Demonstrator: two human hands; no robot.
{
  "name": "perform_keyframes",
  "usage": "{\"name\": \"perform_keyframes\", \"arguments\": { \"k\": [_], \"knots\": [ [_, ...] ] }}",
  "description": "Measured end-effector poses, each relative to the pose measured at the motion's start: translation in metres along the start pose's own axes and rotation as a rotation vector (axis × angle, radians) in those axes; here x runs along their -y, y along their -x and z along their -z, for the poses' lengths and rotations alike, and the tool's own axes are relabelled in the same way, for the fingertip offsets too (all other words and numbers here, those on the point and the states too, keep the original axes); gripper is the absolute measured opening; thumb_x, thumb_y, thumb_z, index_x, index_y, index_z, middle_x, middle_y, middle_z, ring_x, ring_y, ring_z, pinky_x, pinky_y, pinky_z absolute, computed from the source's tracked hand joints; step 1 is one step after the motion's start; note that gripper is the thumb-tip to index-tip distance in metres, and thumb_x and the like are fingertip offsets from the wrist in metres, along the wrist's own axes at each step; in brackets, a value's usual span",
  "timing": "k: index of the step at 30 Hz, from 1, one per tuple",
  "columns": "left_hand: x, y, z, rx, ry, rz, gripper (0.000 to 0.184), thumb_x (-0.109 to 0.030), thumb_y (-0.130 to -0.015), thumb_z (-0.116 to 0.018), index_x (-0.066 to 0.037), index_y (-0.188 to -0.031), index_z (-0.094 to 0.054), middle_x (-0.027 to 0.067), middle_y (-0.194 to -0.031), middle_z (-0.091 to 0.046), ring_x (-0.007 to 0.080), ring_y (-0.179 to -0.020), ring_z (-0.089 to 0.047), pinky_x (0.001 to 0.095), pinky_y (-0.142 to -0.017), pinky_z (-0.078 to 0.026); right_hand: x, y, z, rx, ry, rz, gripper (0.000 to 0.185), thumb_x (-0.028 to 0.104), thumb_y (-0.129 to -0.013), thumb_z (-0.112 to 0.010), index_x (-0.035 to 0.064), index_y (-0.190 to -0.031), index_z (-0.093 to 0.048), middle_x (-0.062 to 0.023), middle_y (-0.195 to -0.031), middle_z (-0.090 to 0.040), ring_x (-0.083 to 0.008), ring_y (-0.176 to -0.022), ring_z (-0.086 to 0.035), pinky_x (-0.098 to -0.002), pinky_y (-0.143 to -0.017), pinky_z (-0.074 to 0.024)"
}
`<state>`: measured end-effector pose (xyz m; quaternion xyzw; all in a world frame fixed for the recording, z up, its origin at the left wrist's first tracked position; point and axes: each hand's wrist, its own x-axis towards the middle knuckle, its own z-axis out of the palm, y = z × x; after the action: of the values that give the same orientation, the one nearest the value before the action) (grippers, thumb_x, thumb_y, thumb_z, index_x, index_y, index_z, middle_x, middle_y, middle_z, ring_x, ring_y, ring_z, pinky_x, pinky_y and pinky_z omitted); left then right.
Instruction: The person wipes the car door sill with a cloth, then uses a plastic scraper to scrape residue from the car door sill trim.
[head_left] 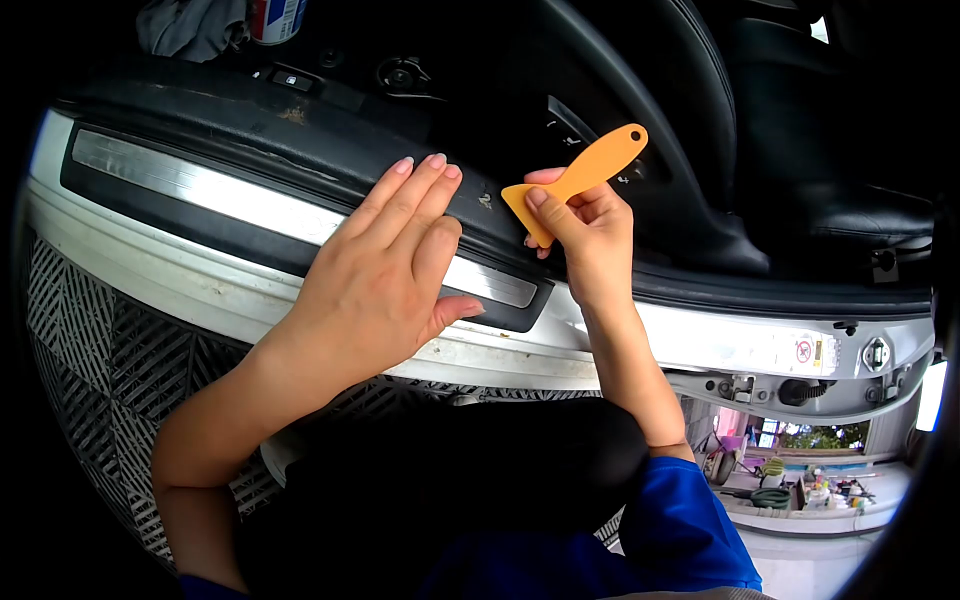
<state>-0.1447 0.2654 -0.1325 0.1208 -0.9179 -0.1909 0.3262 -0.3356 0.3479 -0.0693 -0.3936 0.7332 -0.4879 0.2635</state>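
My right hand [598, 240] grips an orange plastic scraper [594, 168] by its neck, thumb on top. The scraper's wide blade points down and left near the car's black plastic sill trim [330, 145], and its handle with a hole points up and right. My left hand [375, 270] lies palm down over the sill, fingers stretched out, their tips at the black trim. Beneath that hand runs a brushed metal sill plate [200, 180] in a dark border, partly covered. Pale scuffs mark the trim.
A spray can [277, 18] and a grey cloth [195, 28] are at the upper left inside the car. A black seat [840, 140] is at the right. White door sill [480, 345] borders grey slatted floor tiles [70, 330]. A door latch striker [877, 353] sits at far right.
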Motion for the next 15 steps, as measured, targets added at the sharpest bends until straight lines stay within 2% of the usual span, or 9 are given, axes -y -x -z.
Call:
{"name": "perform_keyframes", "arguments": {
  "k": [7, 9, 15],
  "knots": [
    [0.001, 0.0, -0.001, -0.018, 0.037, 0.001, 0.051, -0.036, -0.078, -0.074, 0.002, -0.105, -0.052, 0.0259, -0.142, -0.045, 0.0385, -0.139, -0.037, 0.0498, -0.117, -0.029, 0.002, -0.001, -0.008, -0.025, 0.112, 0.0, 0.014, 0.008, -0.088, -0.07, 0.0009, -0.1, -0.068, -0.0063, -0.077, -0.069, -0.0065, -0.053, -0.059, -0.0164, -0.046, -0.0419],
    [0.001, 0.0, -0.001, -0.019, 0.036, -0.002, 0.051, -0.036, -0.078, -0.074, 0.002, -0.105, -0.052, 0.0259, -0.142, -0.045, 0.0386, -0.138, -0.037, 0.0498, -0.117, -0.029, 0.003, 0.0, -0.01, -0.019, 0.111, 0.022, 0.01, 0.006, -0.09, -0.068, 0.0003, -0.098, -0.067, -0.0044, -0.079, -0.068, -0.0043, -0.059, -0.059, -0.0182, -0.055, -0.0489],
    [0.0, -0.001, 0.0, 0.001, 0.024, 0.004, 0.052, -0.036, -0.076, -0.075, 0.002, -0.105, -0.052, 0.026, -0.142, -0.045, 0.0389, -0.138, -0.037, 0.0499, -0.117, -0.029, 0.006, 0.002, -0.015, -0.01, 0.154, 0.04, 0.009, 0.005, -0.09, -0.068, -0.0007, -0.097, -0.067, -0.0026, -0.077, -0.067, -0.0031, -0.059, -0.058, -0.0183, -0.054, -0.0497]
  ]
}}
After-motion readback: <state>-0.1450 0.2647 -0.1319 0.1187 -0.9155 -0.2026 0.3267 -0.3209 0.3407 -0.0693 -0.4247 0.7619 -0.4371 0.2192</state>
